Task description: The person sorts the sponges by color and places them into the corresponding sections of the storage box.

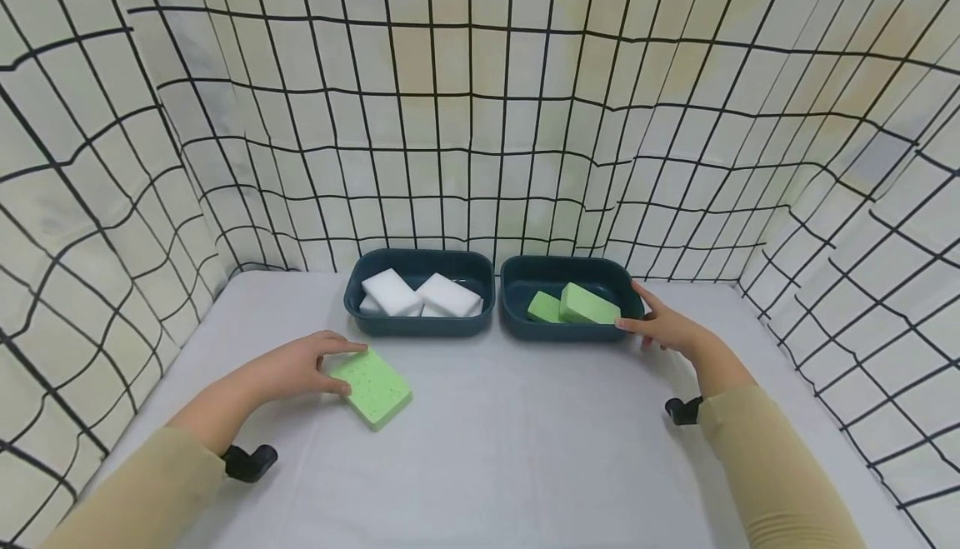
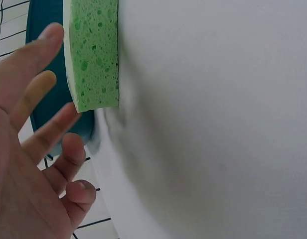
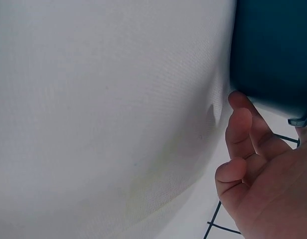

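On the table lies a green sponge with pores, seen along its side in the left wrist view. Over its upper left end is my left hand, thumb and index finger spread across its width. In the left wrist view the fingers look loose, with no firm grip visible. My right hand grips the right end of a dark teal bin, its thumb at the front rim and its fingers round the outer side. Two green sponges are visible inside that bin.
A matching teal bin with several white sponges stands to the left, close beside the first. Behind and along both sides rises white cloth with a black grid. The table is covered in white cloth.
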Tool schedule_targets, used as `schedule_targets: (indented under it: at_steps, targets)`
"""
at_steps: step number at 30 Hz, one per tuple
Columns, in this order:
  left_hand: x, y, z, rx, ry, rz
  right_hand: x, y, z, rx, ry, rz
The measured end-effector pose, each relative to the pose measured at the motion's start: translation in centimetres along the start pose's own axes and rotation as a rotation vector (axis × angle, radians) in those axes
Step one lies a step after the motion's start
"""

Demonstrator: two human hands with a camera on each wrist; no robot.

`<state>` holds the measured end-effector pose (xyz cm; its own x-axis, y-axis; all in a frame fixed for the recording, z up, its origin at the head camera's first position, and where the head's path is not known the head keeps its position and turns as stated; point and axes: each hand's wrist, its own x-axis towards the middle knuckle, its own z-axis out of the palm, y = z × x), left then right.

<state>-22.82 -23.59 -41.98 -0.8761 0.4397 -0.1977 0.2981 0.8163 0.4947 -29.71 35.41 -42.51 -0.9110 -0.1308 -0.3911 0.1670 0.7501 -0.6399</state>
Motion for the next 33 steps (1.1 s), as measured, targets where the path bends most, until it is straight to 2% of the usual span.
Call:
schedule_targets:
  at_steps: [4, 8, 22, 29, 33]
  targets:
    - [0.5, 0.2, 0.1, -0.006, -0.027, 0.076, 0.1, -0.1, 0.1, 0.004, 0.008, 0.008]
    - [0.7, 0.4, 0.1, -0.016, -0.052, 0.124, 0.2, -0.1, 0.0, -0.005, 0.007, 0.011]
    - [1.1, 0.3, 0.0, -0.058, -0.148, 0.093, -0.8, -0.6, 0.3, -0.012, 0.014, -0.009]
    - [1.0, 0.6, 0.2, -0.046, -0.138, 0.071, -0.7, -0.3, 0.2, -0.013, -0.003, -0.032]
    - [1.0, 0.8, 0.4, -0.038, -0.124, 0.054, -0.2, -0.1, 0.1, 0.003, 0.009, -0.006]
